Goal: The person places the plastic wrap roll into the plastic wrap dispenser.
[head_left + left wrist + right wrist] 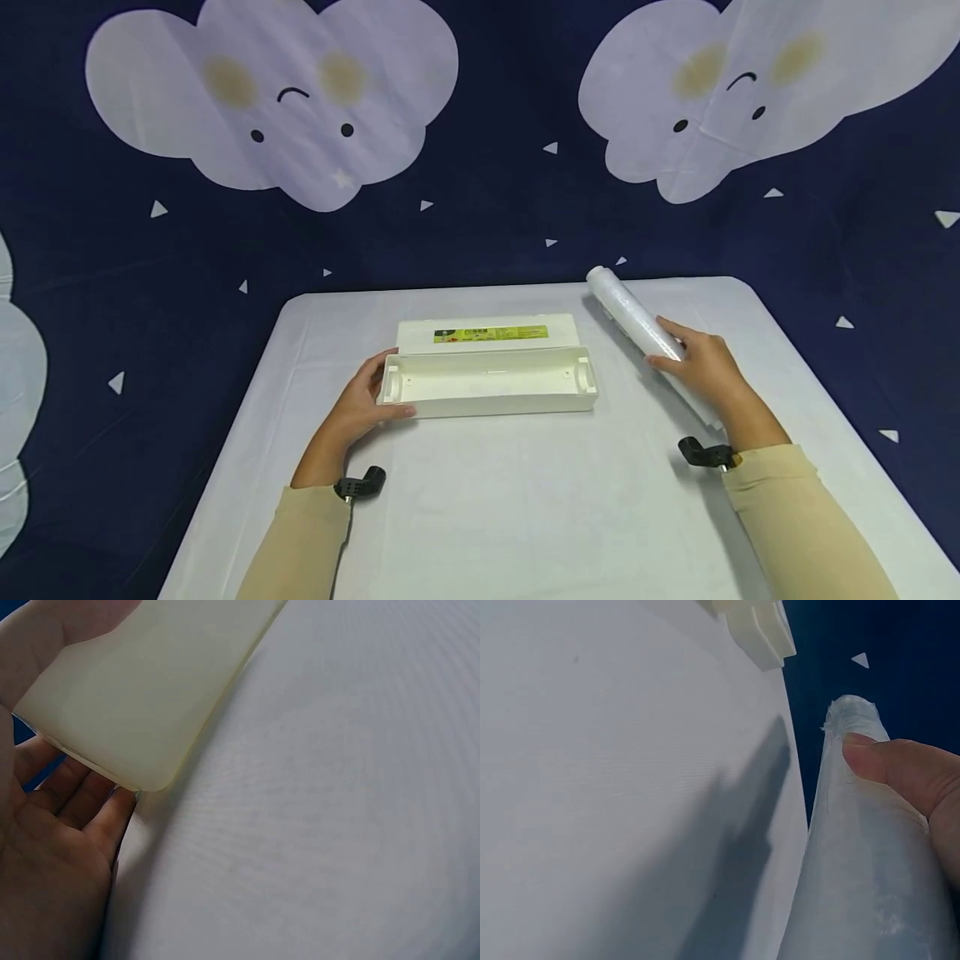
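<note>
An off-white cling film dispenser box point(495, 407) lies on the table with its lid point(491, 340) swung back behind it, a green and yellow label on the lid. The trough inside looks bare. My left hand point(365, 400) grips the box's left end, thumb on the front wall and fingers at the end and back; the left wrist view shows the thumb on the box's front wall point(135, 712). To the right, my right hand point(701, 362) holds a roll of cling film point(637, 312) slantwise over the table. In the right wrist view, the thumb presses along the roll point(855, 847).
A white cloth covers the table point(510, 500). Behind it hangs a dark blue curtain point(510, 208) with clouds and small triangles. Each wrist carries a small black camera mount.
</note>
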The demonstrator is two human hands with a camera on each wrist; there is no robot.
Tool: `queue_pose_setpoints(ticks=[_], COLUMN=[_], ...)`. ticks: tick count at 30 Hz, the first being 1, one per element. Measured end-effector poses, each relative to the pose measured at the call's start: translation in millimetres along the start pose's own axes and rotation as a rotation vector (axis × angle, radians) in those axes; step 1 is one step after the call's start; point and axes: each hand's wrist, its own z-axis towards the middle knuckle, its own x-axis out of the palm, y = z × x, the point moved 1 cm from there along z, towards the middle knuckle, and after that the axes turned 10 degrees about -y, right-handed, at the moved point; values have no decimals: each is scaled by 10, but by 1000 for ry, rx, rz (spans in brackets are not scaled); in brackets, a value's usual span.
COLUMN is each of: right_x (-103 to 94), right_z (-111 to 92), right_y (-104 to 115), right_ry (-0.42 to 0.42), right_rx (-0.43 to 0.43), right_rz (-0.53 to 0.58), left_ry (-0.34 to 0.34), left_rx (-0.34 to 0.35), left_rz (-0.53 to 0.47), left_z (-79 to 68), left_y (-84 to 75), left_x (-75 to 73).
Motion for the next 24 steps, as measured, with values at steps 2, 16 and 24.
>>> queue_pose_setpoints(ticks=[2,16,24], right_x=[-20,-90,-122], right_z=[16,102,175], right_y=[20,163,248], right_ry=[1,-1,-12], right_rx=[0,-64,-117], right_rz=[1,-6,-14], left_ry=[0,10,5], left_rx=[0,-3,-6], left_rz=[-3,-26,-42], left_z=[5,10,14], left_y=[4,13,20], left_x=[-1,0,-1])
